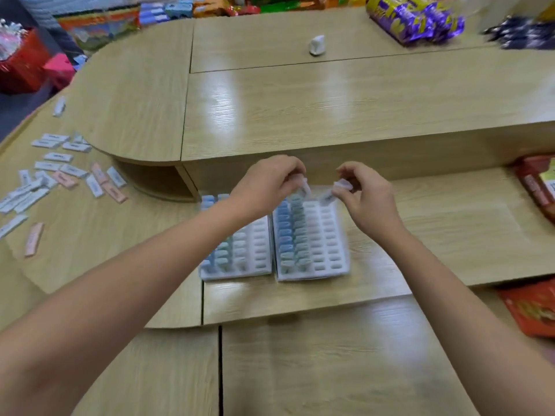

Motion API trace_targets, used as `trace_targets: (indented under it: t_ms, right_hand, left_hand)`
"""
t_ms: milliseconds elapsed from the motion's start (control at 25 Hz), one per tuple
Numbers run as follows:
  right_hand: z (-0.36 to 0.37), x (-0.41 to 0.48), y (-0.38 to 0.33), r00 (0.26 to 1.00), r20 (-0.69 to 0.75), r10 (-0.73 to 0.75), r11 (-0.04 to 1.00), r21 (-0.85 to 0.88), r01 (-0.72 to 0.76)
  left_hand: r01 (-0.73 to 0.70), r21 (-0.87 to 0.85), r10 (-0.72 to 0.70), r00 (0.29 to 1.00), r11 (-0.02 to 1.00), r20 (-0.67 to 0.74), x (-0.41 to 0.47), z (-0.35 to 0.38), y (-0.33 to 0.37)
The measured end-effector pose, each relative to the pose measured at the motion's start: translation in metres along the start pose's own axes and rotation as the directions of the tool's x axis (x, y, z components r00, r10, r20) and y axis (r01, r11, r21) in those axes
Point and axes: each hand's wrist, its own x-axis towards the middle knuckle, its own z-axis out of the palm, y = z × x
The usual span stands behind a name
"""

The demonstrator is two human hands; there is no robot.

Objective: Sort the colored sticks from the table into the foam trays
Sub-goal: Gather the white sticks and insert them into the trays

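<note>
Pinching one pale stick (pixel 305 189) in the left hand (pixel 270 181), another in the right hand (pixel 365 196), over a foam tray (pixel 334 253) (half filled), ready for slotting.

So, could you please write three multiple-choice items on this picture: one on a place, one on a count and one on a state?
1. Where do the loose sticks lie?
A) right of the trays
B) left of the trays
C) on the raised shelf

2. How many foam trays are there?
A) one
B) two
C) four

3. What does the left hand do?
A) rests flat on the table
B) hangs empty
C) pinches a stick over the right tray

Answers:
1 B: they are scattered far to the left of both trays.
2 B: two white trays lie side by side.
3 C: its fingers curl round a pale stick above that tray's far end.
</note>
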Motion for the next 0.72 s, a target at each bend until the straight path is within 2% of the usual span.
trace_targets:
  t_ms: [240,520,720]
  right_hand:
    - [0.023,0.000,0.041,0.997,-0.012,-0.075,0.996,-0.045,0.075]
    - [0.042,0.003,0.053,0.991,0.009,-0.137,0.990,-0.041,0.137]
    - [0.044,0.005,0.055,0.980,0.020,-0.199,0.977,-0.067,0.200]
  left_hand:
    - [0.055,0.070,-0.062,0.991,0.996,0.115,0.035,0.043,-0.009]
    - [-0.035,0.037,0.029,0.989,0.999,0.144,0.042,0.058,-0.019]
    - [-0.042,0.051,0.035,0.988,0.998,0.148,0.041,0.061,-0.022]
